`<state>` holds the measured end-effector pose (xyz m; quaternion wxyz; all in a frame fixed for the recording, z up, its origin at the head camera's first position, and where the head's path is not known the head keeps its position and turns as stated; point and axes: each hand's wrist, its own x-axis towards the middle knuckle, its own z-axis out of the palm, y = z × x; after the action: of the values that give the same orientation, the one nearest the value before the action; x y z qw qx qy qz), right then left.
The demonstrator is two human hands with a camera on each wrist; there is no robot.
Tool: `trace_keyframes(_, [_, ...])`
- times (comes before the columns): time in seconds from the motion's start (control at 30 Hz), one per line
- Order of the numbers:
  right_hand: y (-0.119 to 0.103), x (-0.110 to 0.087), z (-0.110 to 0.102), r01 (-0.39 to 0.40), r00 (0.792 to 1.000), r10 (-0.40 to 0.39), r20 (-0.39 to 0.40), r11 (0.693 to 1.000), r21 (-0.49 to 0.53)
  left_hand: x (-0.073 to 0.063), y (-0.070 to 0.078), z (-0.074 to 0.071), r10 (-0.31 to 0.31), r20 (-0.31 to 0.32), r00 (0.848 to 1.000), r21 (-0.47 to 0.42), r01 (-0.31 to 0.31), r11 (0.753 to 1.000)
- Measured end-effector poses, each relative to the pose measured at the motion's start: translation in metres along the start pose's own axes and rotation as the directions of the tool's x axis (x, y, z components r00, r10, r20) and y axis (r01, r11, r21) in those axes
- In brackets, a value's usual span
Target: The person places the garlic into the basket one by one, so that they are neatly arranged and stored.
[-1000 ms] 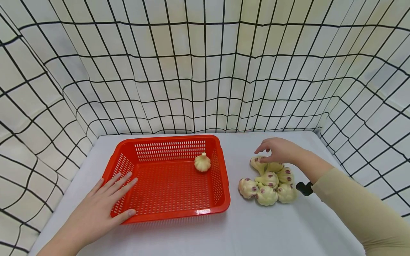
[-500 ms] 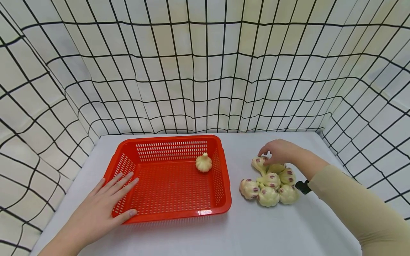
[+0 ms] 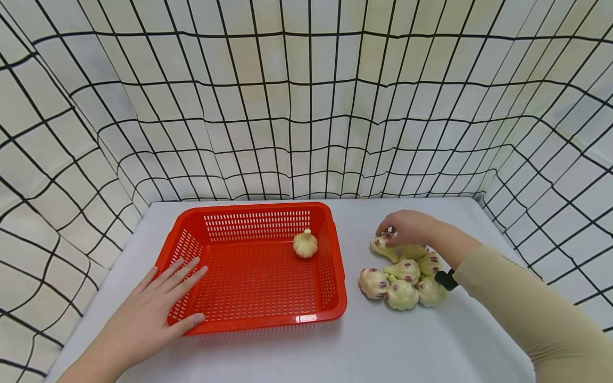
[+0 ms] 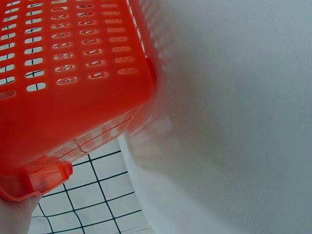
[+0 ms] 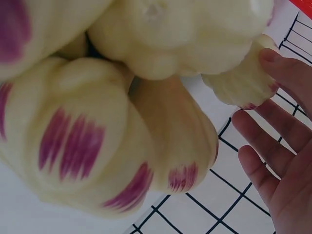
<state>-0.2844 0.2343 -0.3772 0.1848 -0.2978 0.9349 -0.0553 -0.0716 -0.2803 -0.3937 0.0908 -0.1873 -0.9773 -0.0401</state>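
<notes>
My right hand (image 3: 411, 227) pinches a garlic bulb (image 3: 380, 245) with purple streaks at the far left of a pile. In the right wrist view the thumb and fingertips of the right hand (image 5: 287, 146) close on this garlic bulb (image 5: 239, 80), beyond several larger-looking bulbs. My left hand (image 3: 146, 316) rests with straight, spread fingers on the left rim of a red plastic basket (image 3: 258, 323). Only a bit of the left hand (image 4: 14, 217) shows in the left wrist view, at the basket's (image 4: 83, 109) lip. Inside the basket, near its right wall, lies a paler garlic bulb (image 3: 305, 244).
Several more garlic bulbs (image 3: 402, 294) lie clustered on the white-covered table (image 3: 287, 354), right of the basket. A black grid net (image 3: 306, 122) over white cloth encloses the back and both sides. A dark device (image 3: 446, 280) sits at the right wrist.
The right hand has come down onto the far-left garlic bulb, taken hold of it and shifted it slightly left from the pile. The left hand keeps its place on the basket.
</notes>
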Motion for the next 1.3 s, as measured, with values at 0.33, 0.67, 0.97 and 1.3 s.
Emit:
trace_keyframes(0.33, [-0.013,0.004,0.000,0.028,1.000,-0.028,-0.014,0.999,0.032,0.000,0.000,0.000,0.004,-0.005,1.000,-0.002,-0.004,1.000])
trace_keyframes(0.67, [-0.017,0.009,0.000,0.134,0.991,-0.134,-0.029,0.991,0.000,0.000,0.000,0.000,-0.002,-0.006,1.000,-0.002,0.002,1.000])
trace_keyframes(0.97, [-0.025,0.017,0.003,0.152,0.987,-0.153,-0.055,0.988,-0.020,0.000,0.000,0.000,-0.006,0.000,1.000,-0.004,0.006,1.000])
trace_keyframes(1.3, [-0.027,0.023,0.005,0.121,0.989,-0.118,-0.090,0.992,0.037,0.000,0.000,0.000,0.006,-0.018,1.000,-0.003,-0.006,1.000])
